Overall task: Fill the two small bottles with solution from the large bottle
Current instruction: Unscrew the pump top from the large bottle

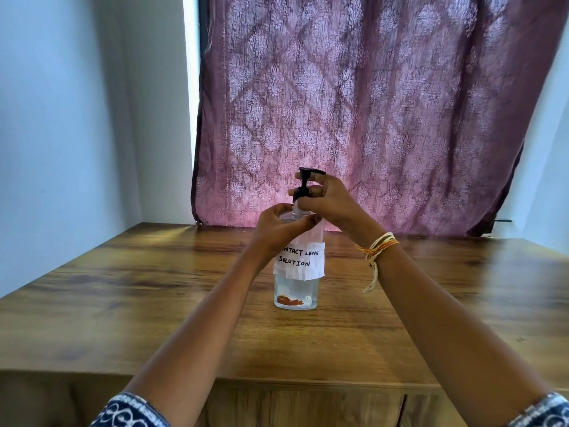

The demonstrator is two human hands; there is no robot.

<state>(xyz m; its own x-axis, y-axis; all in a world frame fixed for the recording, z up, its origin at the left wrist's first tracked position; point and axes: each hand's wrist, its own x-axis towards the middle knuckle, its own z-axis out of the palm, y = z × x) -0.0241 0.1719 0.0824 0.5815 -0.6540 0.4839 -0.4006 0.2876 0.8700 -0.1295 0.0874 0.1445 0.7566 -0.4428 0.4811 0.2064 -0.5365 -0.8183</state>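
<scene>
Wood-grain brown runs the whole width of the bench [129, 303], and I see bare surface on both sides of the large bottle [296, 291], out to the left edge by the pale wall [77, 118] and off past the frame's right side. The near edge drops to a cabinet front just beyond my forearms; the far edge meets a mauve patterned curtain [369, 103] hanging close behind the bottle. The bottle stands upright near the middle of the bench, well back from the near edge. It is clear plastic, holding clear liquid, with a white paper label [303, 261] handwritten "CONTACT LENS SOLUTION" wrapped round its middle and a small brown mark low on the front. A black pump head [303, 183] tops it. My left hand [277, 231] has its grip closed round the bottle's shoulder, just under the neck. My right hand [326, 201] grips the pump's collar, fingers curled about it, with one finger up near the nozzle. A knotted thread bracelet [378, 246] circles that wrist.
</scene>
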